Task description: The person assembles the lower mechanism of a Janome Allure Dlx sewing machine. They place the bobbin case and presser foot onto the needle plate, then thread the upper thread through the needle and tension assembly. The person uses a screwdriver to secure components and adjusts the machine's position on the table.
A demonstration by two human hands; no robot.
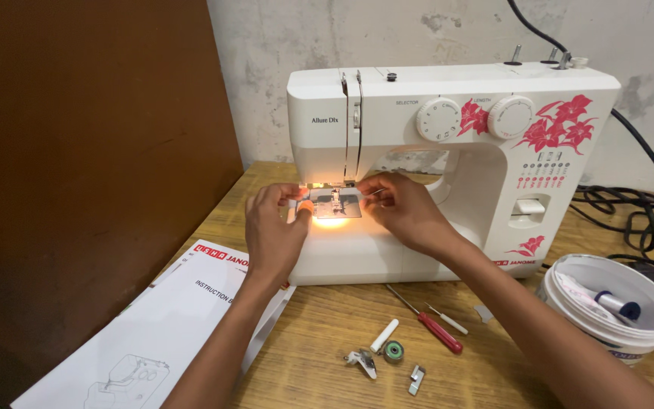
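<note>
A white sewing machine (493,151) with red flower prints stands on a wooden table (327,333). Its lamp lights the metal needle plate (336,204). My left hand (275,231) is at the left of the needle plate, fingertips pinching something small and white at the plate's edge. My right hand (403,210) is at the right of the plate, fingers closed near the presser foot. What the fingers hold is too small to make out.
A white instruction booklet (153,333) lies at the front left. A red-handled screwdriver (433,326), a small white-handled tool (448,321), a white tube (384,335), a green bobbin (393,351) and metal presser feet (362,362) lie in front. A white tub (607,303) stands right; black cables (637,212) behind.
</note>
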